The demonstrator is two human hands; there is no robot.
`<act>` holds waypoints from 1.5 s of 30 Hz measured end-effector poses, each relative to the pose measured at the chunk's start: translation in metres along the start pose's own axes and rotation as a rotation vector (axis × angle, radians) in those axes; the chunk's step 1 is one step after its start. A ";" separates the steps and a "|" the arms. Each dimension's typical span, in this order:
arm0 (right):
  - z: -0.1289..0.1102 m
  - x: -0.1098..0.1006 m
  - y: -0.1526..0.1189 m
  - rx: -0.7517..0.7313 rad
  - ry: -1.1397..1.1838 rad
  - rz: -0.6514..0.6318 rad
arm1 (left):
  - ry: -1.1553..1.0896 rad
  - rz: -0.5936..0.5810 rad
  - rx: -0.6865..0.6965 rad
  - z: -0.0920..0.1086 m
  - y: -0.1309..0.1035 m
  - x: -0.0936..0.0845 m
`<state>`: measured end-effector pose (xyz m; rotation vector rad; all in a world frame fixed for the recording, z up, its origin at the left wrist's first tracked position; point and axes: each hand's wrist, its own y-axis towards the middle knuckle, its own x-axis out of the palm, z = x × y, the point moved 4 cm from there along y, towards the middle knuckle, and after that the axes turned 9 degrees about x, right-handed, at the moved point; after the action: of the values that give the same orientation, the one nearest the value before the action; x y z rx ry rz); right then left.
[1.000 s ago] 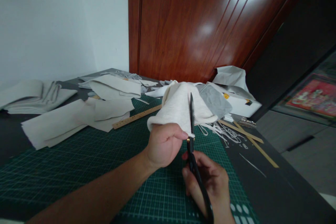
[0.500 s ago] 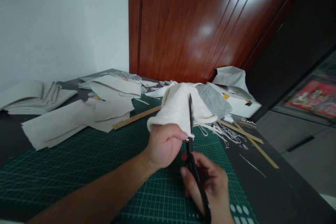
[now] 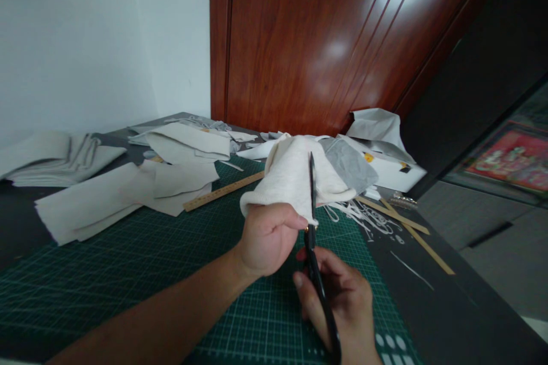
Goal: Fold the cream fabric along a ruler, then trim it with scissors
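My left hand (image 3: 270, 238) is closed on the near edge of a cream piece of fabric (image 3: 286, 174), thumb on top. The fabric is raised above the green cutting mat (image 3: 252, 325) and droops to both sides. In my right hand (image 3: 342, 296) is a pair of black scissors (image 3: 319, 279), handles toward me. One long blade lies over the fabric and points away; the other blade is hidden, apparently beneath the cloth. The scissors' pivot is just right of my left thumb. A grey piece of cloth (image 3: 349, 165) lies behind the cream fabric's right side.
Cut fabric pieces (image 3: 98, 197) and a folded fabric stack (image 3: 55, 159) lie at left. A wooden ruler (image 3: 222, 191) crosses the mat. On the right are white cord scraps (image 3: 368, 218), crossed wooden strips (image 3: 417, 234) and a white box (image 3: 398, 174). A door (image 3: 299, 40) stands behind.
Almost nothing differs. The scissors have shifted very slightly, their handle end a little to the left, and the fabric is still in my left hand.
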<state>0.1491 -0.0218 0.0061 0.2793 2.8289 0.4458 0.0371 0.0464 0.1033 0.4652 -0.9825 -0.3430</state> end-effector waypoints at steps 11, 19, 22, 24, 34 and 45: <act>-0.001 0.001 0.002 -0.052 0.001 -0.008 | -0.183 0.181 0.043 0.012 0.005 -0.006; -0.012 0.003 0.001 -0.113 -0.053 0.004 | -0.153 0.382 0.089 0.020 0.019 -0.016; -0.012 0.007 -0.002 -0.073 -0.019 0.023 | -0.132 0.371 0.081 0.022 0.022 -0.017; -0.012 0.010 -0.003 -0.054 -0.009 0.012 | -0.145 0.357 0.093 0.024 0.024 -0.018; -0.013 0.012 -0.004 -0.148 -0.122 -0.099 | -0.117 0.401 0.016 0.035 0.033 -0.023; -0.007 0.013 -0.006 -0.035 -0.034 -0.050 | -0.062 0.238 0.115 0.047 0.035 -0.021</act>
<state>0.1338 -0.0265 0.0072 0.2072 2.7849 0.4747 -0.0117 0.0753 0.1290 0.4380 -1.1096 -0.0877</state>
